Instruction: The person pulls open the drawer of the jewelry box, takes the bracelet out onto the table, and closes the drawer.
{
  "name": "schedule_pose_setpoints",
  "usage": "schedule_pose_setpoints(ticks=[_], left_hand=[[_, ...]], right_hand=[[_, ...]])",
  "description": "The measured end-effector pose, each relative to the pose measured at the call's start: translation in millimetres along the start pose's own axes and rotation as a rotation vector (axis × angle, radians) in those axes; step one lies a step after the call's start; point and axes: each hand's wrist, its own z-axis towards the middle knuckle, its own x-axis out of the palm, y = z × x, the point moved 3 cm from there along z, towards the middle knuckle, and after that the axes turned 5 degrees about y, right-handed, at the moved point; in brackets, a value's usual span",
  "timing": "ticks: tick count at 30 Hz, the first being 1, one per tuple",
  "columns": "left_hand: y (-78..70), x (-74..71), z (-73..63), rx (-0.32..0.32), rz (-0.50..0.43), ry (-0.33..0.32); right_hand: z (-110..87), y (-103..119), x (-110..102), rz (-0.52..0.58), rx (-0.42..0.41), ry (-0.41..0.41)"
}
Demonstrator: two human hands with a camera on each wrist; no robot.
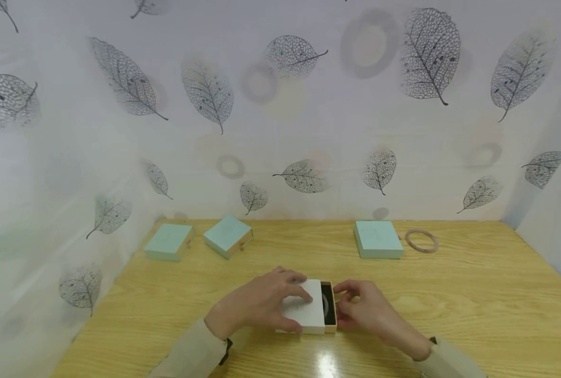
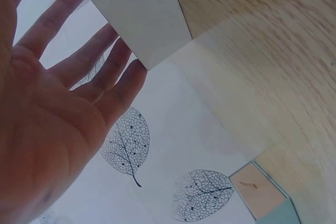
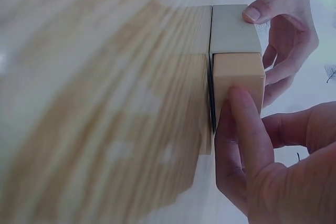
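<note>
A white slide-out box (image 1: 304, 311) lies flat on the table, with its peach drawer (image 3: 239, 66) partly out on the right. Black lining shows inside, and the curved edge of a pale ring-shaped item (image 1: 325, 304) appears, mostly covered by the sleeve. My left hand (image 1: 268, 299) grips the sleeve from the left, thumb along the near side and fingers over the top and far side. At the drawer's outer end, my right hand (image 1: 367, 310) holds on with curled fingers; the exact contact behind its fingertips is partly hidden.
Two mint-green boxes (image 1: 169, 241) stand at the back left, showing peach drawer ends. Another mint-green box (image 1: 378, 239) sits at the back right, beside a brownish-pink bangle (image 1: 422, 241). Behind the wooden table (image 1: 474, 294) hangs a leaf-patterned curtain (image 1: 304, 121).
</note>
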Motion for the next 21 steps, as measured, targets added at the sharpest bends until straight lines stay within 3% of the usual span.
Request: schedule_pose_setpoints(ticks=[21], left_hand=[[5.1, -1.4, 2.0, 0.002, -0.001, 0.009]], right_hand=[[-3.9, -2.9, -9.6, 0.040, 0.015, -0.029]])
